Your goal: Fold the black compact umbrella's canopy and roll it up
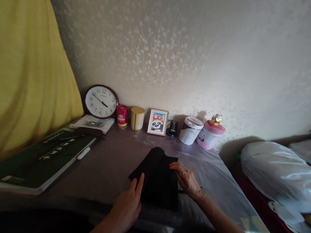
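Observation:
A black cloth (160, 180), partly folded over itself, lies near the front edge of the covered table. At its left side is my left hand (131, 203), with the index finger and thumb stretched out along the fabric; the other fingers are mostly hidden. My right hand (185, 178) is at the cloth's upper right edge, its fingers bent together over the fabric. The dark cloth shows little detail, and its lower end blends into shadow.
The table (99, 169) bears a large green book (37, 158) at left. Along the wall stand a clock (101, 101), tins (137, 119), a framed panda picture (157, 122) and tubs (190, 131). White plastic bags (281, 173) lie at right.

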Action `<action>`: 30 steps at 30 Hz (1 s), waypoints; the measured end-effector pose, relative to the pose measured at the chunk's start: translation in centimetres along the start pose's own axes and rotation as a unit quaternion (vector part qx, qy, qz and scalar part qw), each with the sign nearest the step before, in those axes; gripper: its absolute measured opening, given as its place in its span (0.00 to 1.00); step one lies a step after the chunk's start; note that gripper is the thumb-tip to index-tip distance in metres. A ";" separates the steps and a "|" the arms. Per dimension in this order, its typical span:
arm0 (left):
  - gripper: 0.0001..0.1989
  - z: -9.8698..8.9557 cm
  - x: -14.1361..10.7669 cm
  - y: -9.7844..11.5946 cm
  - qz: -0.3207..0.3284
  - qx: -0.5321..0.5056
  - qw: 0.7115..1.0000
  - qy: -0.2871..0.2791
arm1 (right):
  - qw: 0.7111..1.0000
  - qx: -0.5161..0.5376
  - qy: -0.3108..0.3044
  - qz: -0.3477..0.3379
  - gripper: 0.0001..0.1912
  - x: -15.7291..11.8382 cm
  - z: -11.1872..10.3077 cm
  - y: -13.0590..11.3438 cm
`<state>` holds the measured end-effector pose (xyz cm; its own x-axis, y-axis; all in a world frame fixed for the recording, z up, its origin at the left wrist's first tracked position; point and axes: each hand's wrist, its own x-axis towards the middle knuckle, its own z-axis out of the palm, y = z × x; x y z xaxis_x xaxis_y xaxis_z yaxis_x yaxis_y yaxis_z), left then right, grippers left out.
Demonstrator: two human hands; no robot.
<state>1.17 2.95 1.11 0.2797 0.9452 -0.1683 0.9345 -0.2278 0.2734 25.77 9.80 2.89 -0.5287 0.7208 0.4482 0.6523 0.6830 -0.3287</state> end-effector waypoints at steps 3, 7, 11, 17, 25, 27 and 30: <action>0.38 -0.1 -0.1 0.3 -0.008 0.007 1.000 -0.002 | 0.999 0.010 0.030 -0.016 0.12 2.7 0.6 -0.8; 0.37 0.1 -0.1 0.4 -0.011 0.012 1.000 -0.005 | 0.998 -0.006 0.038 -0.055 0.14 6.1 2.2 -1.7; 0.35 0.6 0.0 0.2 0.003 0.007 1.000 -0.017 | 0.994 -0.049 0.044 -0.093 0.13 8.5 4.2 -2.2; 0.32 0.5 0.1 0.1 0.010 -0.002 0.999 -0.038 | 0.981 -0.151 -0.002 -0.120 0.09 10.2 7.0 -3.1; 0.30 -0.3 -0.6 -0.1 -0.032 0.008 0.999 -0.032 | 0.967 -0.205 -0.101 -0.114 0.10 10.3 7.8 -3.0; 0.27 -0.4 -0.8 -0.3 -0.023 0.020 0.999 0.014 | 0.966 -0.204 -0.111 -0.113 0.10 10.2 7.7 -2.9; 0.30 -0.4 -0.9 -0.2 0.018 0.031 0.998 0.060 | 0.964 -0.203 -0.129 -0.112 0.10 10.4 7.8 -2.8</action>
<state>0.70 2.27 1.56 0.2887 0.9564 -0.0434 0.9369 -0.2729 0.2184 14.26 16.30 1.99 -0.7636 0.6027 0.2316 0.6381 0.7591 0.1287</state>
